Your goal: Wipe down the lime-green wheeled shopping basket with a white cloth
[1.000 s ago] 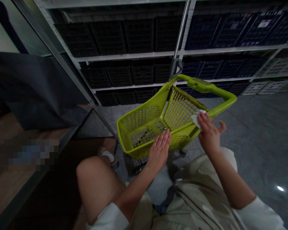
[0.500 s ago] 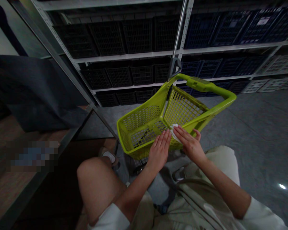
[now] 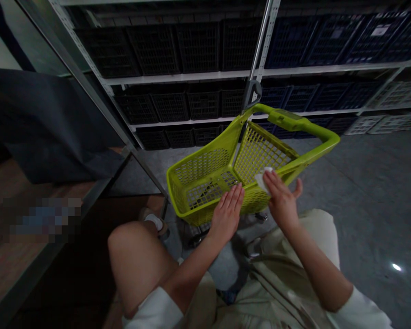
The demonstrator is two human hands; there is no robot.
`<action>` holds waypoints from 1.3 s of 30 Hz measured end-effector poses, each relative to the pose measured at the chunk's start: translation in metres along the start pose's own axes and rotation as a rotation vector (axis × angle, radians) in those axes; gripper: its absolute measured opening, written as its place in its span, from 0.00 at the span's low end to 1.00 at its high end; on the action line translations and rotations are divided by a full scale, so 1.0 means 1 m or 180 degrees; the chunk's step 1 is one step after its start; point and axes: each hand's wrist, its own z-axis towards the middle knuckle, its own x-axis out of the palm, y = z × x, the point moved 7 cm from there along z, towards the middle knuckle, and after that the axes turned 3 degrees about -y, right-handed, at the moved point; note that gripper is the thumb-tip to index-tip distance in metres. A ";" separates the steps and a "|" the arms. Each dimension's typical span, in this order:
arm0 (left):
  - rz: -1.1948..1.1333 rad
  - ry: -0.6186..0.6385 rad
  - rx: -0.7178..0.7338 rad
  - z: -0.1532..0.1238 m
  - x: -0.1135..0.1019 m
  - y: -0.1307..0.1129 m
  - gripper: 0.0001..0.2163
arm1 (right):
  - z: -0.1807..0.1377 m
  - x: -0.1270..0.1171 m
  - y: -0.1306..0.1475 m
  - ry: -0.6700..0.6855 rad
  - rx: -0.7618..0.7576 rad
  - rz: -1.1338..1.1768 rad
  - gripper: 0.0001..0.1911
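Observation:
A lime-green plastic shopping cart (image 3: 205,211) with gridded sides stands before my knees. My left hand (image 3: 227,212) lies against the near side of the cart, its fingers straight and close together, their tips at the top rim. The thumb is hidden. My right hand (image 3: 283,200) presses a white cloth (image 3: 262,181) onto the same rim, farther right and toward the handle (image 3: 324,141). Its fingers cover part of the cloth, and one finger sticks out to the right. Whether the cloth is paper or fabric, I cannot tell.
Behind the cart stands a shelf rack with black crates (image 3: 198,48), blue crates (image 3: 291,43) and white crates (image 3: 393,121). A metal pole (image 3: 260,41) rises behind the handle. At left is a metal-edged wooden table (image 3: 10,274) with dark fabric (image 3: 55,132) and a blurred-out patch.
My right hand has slid the white cloth rightward and up along the rim, away from my left hand. The left hand stays at nearly the same spot on the cart.

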 end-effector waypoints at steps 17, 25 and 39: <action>-0.0003 0.0001 0.0002 -0.001 -0.003 0.002 0.31 | 0.021 -0.031 -0.068 -0.0231 -0.0089 -0.0386 0.36; -0.0011 -0.0005 -0.0029 -0.001 -0.002 0.001 0.31 | 0.010 -0.012 -0.023 -0.0022 -0.0119 -0.0252 0.41; 0.0060 0.0056 0.0000 -0.001 -0.003 0.003 0.32 | 0.009 -0.014 -0.028 0.0162 -0.0543 -0.0141 0.39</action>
